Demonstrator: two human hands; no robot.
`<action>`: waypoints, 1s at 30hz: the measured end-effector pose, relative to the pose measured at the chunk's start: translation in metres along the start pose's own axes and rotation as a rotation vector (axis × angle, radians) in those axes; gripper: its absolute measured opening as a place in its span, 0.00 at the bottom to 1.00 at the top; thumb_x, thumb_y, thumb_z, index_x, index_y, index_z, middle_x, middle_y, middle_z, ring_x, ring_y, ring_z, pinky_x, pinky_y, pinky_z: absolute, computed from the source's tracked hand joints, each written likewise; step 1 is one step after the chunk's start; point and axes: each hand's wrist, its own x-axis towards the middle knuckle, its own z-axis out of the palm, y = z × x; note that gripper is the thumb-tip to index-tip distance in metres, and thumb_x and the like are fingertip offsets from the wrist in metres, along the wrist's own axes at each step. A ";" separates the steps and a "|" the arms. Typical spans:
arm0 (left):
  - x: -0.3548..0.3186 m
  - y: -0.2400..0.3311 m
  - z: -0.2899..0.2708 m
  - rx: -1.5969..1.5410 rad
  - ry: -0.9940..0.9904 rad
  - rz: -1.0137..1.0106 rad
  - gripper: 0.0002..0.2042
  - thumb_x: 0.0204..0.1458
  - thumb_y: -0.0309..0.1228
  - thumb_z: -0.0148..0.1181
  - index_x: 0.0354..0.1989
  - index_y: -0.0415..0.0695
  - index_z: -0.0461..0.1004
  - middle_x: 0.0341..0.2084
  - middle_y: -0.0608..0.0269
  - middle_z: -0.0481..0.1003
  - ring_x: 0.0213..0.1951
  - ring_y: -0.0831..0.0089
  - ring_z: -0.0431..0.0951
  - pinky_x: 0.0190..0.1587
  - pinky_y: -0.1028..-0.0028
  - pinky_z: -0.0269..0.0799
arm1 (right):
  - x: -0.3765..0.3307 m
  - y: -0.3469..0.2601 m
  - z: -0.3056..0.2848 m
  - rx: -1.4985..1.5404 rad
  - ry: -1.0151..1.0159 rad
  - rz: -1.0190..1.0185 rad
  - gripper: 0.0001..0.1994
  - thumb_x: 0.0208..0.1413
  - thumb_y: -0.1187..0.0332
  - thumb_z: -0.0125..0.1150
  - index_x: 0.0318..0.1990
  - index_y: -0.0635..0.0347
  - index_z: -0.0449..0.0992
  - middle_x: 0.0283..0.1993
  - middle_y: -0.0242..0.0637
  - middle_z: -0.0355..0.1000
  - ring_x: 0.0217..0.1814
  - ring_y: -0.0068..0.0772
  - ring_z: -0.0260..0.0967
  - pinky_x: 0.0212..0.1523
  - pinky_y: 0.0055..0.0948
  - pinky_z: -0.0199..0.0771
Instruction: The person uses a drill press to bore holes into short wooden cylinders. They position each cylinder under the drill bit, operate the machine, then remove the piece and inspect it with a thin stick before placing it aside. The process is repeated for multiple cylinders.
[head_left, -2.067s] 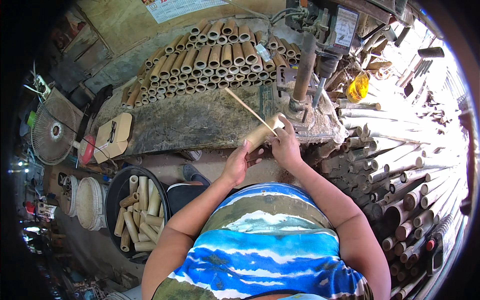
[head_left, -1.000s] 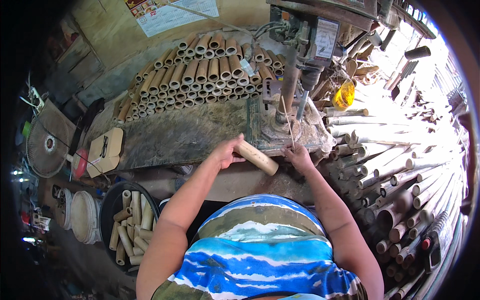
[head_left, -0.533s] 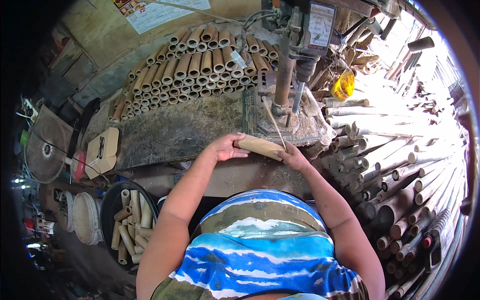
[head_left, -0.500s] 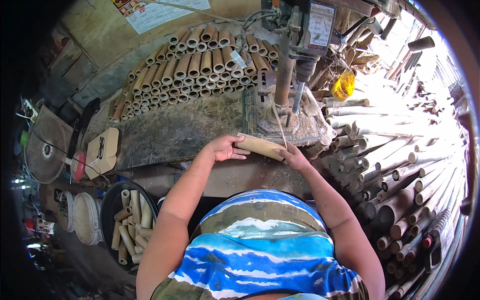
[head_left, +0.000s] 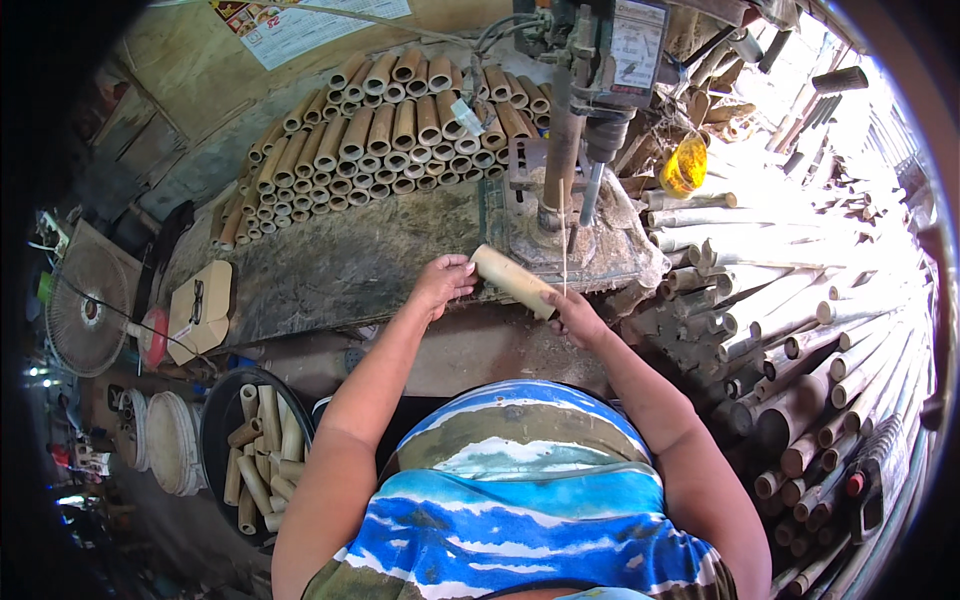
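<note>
Strong white light beyond right edge of work surface (head_left: 370,258); bamboo poles (head_left: 770,256) there washed out by glare. Surface's left end dimmer. Fisheye rim bends straight edges, corners black.

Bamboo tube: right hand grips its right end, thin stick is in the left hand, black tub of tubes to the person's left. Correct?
One error: the thin stick is in the right hand, not the left hand, as the head view shows. The right hand's grip on the bamboo tube and the black tub on the left are as you said.
</note>
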 end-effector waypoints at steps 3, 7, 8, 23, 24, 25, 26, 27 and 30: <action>0.002 0.000 0.005 -0.033 0.008 0.024 0.20 0.58 0.31 0.66 0.56 0.38 0.69 0.47 0.58 0.75 0.46 0.67 0.78 0.49 0.66 0.78 | 0.002 0.001 0.007 0.149 0.036 0.066 0.23 0.65 0.52 0.59 0.58 0.56 0.67 0.34 0.36 0.73 0.20 0.18 0.56 0.18 0.19 0.56; -0.002 -0.001 0.006 -0.051 0.059 0.064 0.21 0.57 0.30 0.66 0.56 0.38 0.68 0.47 0.58 0.75 0.47 0.66 0.79 0.49 0.65 0.78 | -0.002 0.006 0.011 0.272 -0.006 0.082 0.22 0.66 0.53 0.57 0.59 0.56 0.67 0.34 0.36 0.73 0.20 0.17 0.58 0.18 0.18 0.55; -0.003 -0.001 0.005 -0.060 0.077 0.071 0.21 0.57 0.30 0.66 0.57 0.38 0.67 0.46 0.58 0.75 0.47 0.65 0.79 0.49 0.65 0.78 | -0.003 0.007 0.012 0.290 0.020 0.075 0.22 0.66 0.52 0.57 0.59 0.56 0.68 0.35 0.36 0.73 0.21 0.17 0.58 0.18 0.18 0.55; -0.018 -0.011 0.002 -0.132 0.075 0.004 0.29 0.56 0.33 0.69 0.62 0.39 0.62 0.48 0.57 0.75 0.45 0.64 0.79 0.47 0.64 0.79 | -0.003 0.005 0.014 0.303 -0.002 0.087 0.20 0.67 0.54 0.55 0.57 0.57 0.67 0.35 0.37 0.72 0.21 0.17 0.58 0.17 0.17 0.56; -0.020 -0.011 0.002 -0.144 0.068 0.007 0.29 0.56 0.33 0.69 0.62 0.39 0.61 0.48 0.57 0.75 0.45 0.64 0.79 0.47 0.64 0.79 | -0.002 0.007 0.015 0.286 -0.010 0.078 0.20 0.67 0.53 0.55 0.57 0.57 0.67 0.35 0.37 0.72 0.21 0.17 0.58 0.17 0.18 0.56; -0.020 -0.010 0.003 -0.149 0.066 0.006 0.30 0.56 0.33 0.69 0.62 0.39 0.61 0.49 0.56 0.75 0.44 0.64 0.79 0.47 0.64 0.79 | -0.001 0.008 0.015 0.262 -0.002 0.083 0.20 0.67 0.53 0.55 0.57 0.56 0.67 0.35 0.37 0.72 0.21 0.17 0.58 0.17 0.18 0.56; -0.021 -0.010 0.003 -0.152 0.073 0.000 0.30 0.56 0.33 0.69 0.63 0.39 0.61 0.49 0.56 0.74 0.44 0.63 0.79 0.47 0.64 0.79 | -0.002 0.010 0.014 0.254 -0.077 0.100 0.20 0.67 0.53 0.55 0.57 0.56 0.67 0.35 0.37 0.72 0.21 0.17 0.58 0.17 0.17 0.54; -0.023 -0.010 0.003 -0.170 0.072 0.000 0.30 0.56 0.33 0.69 0.63 0.39 0.60 0.49 0.56 0.74 0.44 0.63 0.79 0.47 0.64 0.79 | 0.000 0.010 0.014 0.272 -0.048 0.089 0.20 0.67 0.53 0.55 0.57 0.56 0.67 0.35 0.37 0.72 0.21 0.17 0.58 0.17 0.16 0.53; -0.026 -0.012 0.002 -0.204 0.086 -0.010 0.32 0.55 0.34 0.70 0.64 0.39 0.60 0.50 0.56 0.73 0.44 0.63 0.79 0.46 0.64 0.79 | 0.001 0.011 0.014 0.407 0.044 0.080 0.21 0.66 0.53 0.56 0.58 0.56 0.68 0.34 0.36 0.72 0.20 0.17 0.56 0.16 0.16 0.51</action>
